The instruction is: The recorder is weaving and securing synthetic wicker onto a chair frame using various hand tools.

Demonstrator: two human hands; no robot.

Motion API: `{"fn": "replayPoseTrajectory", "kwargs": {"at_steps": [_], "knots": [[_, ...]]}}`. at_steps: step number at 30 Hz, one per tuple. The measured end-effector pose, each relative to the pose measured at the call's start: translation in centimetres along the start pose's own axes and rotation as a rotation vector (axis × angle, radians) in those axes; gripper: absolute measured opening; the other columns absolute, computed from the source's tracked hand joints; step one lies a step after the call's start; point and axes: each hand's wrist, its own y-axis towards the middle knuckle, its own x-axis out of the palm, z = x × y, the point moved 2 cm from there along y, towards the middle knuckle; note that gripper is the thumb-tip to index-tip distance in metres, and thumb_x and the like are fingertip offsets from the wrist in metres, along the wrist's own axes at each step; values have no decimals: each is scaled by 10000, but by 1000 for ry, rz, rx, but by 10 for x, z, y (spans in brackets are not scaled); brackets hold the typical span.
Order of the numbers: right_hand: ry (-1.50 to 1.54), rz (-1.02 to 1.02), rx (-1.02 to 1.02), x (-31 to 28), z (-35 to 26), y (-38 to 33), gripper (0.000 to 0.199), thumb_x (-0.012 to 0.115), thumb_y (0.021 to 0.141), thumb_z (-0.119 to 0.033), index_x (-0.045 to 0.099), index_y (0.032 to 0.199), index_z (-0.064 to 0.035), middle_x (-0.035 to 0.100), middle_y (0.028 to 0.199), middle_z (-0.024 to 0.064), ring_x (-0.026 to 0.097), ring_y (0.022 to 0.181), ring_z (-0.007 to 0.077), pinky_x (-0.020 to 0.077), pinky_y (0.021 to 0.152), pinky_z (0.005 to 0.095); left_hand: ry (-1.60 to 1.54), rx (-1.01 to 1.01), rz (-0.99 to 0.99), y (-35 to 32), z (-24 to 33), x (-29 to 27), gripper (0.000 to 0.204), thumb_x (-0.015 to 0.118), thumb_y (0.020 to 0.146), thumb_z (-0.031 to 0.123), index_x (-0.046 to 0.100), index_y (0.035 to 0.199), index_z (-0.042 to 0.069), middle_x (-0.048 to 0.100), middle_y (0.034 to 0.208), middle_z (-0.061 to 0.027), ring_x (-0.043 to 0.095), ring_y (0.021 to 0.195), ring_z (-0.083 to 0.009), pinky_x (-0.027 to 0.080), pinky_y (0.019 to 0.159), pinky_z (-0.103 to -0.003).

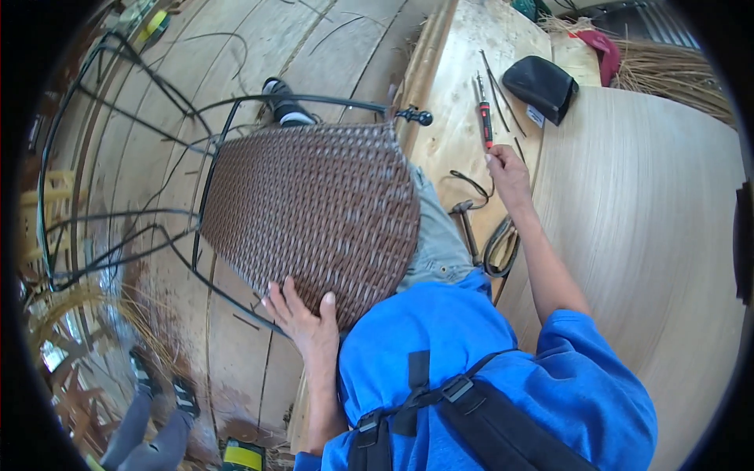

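A black metal frame (338, 99) stretches to your left, its brown wicker panel (314, 208) lying across your leg (436, 235). Your left hand (308, 320), released with fingers spread, rests on the panel's near edge; your right hand (510, 177) pinches the end of a red-and-black soldering iron (485, 119), near a hammer (470, 235).

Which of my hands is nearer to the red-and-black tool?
Right. Your right hand is at the near end of the red-and-black tool; your left hand is farther away, on the brown woven panel.
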Motion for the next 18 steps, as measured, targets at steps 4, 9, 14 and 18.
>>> {"fn": "replayPoseTrajectory", "kwargs": {"at_steps": [4,9,14,18], "knots": [[-190,146,-60,8,86,68,247,568,853,-214,590,991,-11,615,868,176,605,812,273,466,738,362,4,29,-20,2,2,-2,721,619,794,424,367,1319,-3,241,1409,-246,133,1317,-470,166,1064,-567],[-268,127,124,21,101,112,475,663,800,-283,525,1154,2,585,1052,189,574,956,302,442,837,380,39,31,-7,6,5,-1,684,631,791,402,405,1290,-6,263,1398,-232,187,1304,-457,187,1058,-550],[-316,34,19,26,114,120,367,624,809,-185,550,1125,-14,600,980,199,574,934,347,442,815,400,-26,154,34,59,57,-9,464,582,849,278,474,1183,-25,378,1317,-223,312,1241,-410,242,1032,-522],[-68,-59,191,17,127,118,317,565,825,-136,530,1098,21,587,788,143,581,671,242,451,613,351,70,413,-25,83,116,-3,421,603,826,242,501,1165,16,403,1301,-189,326,1237,-396,276,1016,-504]]}}
